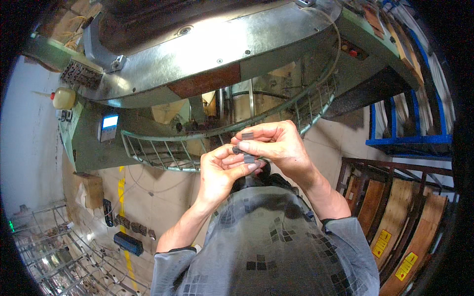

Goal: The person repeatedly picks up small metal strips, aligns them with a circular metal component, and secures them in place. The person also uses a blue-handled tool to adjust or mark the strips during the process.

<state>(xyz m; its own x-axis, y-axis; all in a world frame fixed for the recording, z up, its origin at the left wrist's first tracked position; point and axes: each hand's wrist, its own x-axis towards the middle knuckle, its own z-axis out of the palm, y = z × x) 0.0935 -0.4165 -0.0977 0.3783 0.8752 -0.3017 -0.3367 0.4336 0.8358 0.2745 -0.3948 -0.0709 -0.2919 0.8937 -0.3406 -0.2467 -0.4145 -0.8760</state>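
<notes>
In front of my chest both hands are raised close together, fingertips nearly meeting. My left hand (220, 171) pinches a small grey ribbed piece (249, 159) between thumb and fingers. Another small grey ribbed piece (247, 135) sits at the fingers of my right hand (281, 146), near its index fingertip. Between the two sets of fingertips is a small dark piece (236, 149); which hand grips it I cannot tell. The exact kind of these parts is too small to make out.
Ahead stands a large machine with a shiny metal top (163, 56) and a curved green guard rail (183, 160). To the left are a lit display (109, 121) and a wire rack (44, 246). At right stand a blue rack (419, 140) and wooden boards (395, 212) in a frame.
</notes>
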